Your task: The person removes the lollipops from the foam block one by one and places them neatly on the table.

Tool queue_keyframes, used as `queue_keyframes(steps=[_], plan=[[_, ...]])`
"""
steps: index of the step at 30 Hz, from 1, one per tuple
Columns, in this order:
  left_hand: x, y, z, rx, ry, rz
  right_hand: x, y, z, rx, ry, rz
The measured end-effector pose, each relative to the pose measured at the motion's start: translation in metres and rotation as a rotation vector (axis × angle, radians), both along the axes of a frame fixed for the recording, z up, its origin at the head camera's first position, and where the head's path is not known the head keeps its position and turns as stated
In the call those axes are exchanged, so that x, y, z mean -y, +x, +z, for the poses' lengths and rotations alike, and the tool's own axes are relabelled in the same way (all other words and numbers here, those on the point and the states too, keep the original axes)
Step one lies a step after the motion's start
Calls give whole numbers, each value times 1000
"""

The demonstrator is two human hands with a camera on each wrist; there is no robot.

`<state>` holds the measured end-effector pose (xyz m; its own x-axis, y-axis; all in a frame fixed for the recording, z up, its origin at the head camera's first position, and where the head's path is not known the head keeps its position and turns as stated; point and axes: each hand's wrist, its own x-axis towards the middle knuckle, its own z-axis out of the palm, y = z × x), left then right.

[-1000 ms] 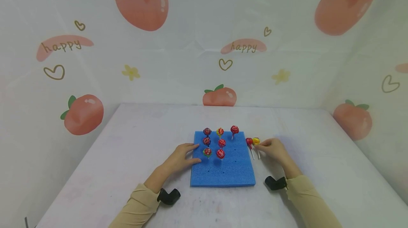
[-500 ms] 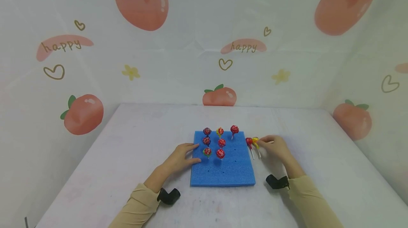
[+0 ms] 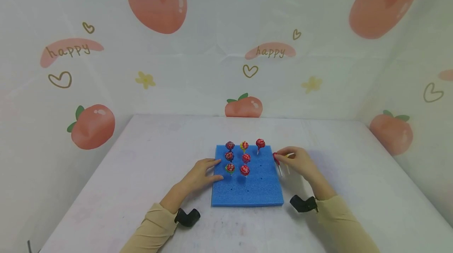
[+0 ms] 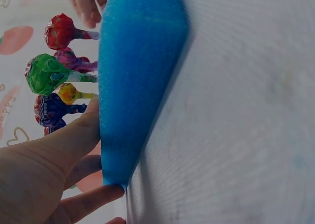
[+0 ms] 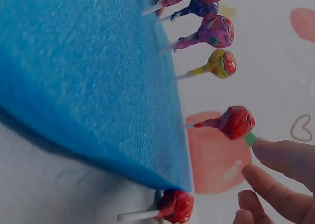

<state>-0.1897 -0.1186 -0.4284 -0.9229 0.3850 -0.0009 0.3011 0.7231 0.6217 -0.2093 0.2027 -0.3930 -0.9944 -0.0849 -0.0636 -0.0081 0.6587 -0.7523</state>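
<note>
My left hand [image 3: 199, 174] rests along the left edge of a blue foam block [image 3: 247, 196], thumb and fingers spread and touching its side. Several wrapped lollipops stand upright in the foam, among them a green one [image 4: 47, 74] and a red one [image 3: 260, 143] at the far right corner. Beside the block's right edge lies another red lollipop [image 5: 176, 207], its white stick toward me. Over it in the head view is my right hand [image 3: 297, 160], thumb and fingers parted with nothing between them. Under that hand a yellow lollipop [image 3: 288, 168] is mostly hidden.
The block stands on a white table [image 3: 159, 139] in front of a fruit-printed backdrop [image 3: 198, 68]. Small holes [image 3: 261, 178] dot the foam's right and near parts. A black wrist camera [image 3: 303, 203] sits by each sleeve.
My right hand drew slightly right off the yellow lollipop, then moved left over the red one, covering the yellow candy head. My left hand and the block have stayed put.
</note>
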Motion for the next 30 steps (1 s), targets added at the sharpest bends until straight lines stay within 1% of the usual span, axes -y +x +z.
queue_keyframes(steps=[3,8,17,22,25,30], plan=[[0,0,0,3,6,2,4,0,1,-5,-15,11],[0,-1,-1,-4,7,-3,9,-3,1,19,-21,3],[0,1,2,18,-9,-3,18,-14,-4,-32,-86,41],[0,1,2,16,-6,-10,25,-21,-7,-52,-88,27],[0,1,2,19,-10,-11,29,-25,-9,-40,-92,11],[0,0,1,28,-5,4,35,-28,-13,3,-91,-21]])
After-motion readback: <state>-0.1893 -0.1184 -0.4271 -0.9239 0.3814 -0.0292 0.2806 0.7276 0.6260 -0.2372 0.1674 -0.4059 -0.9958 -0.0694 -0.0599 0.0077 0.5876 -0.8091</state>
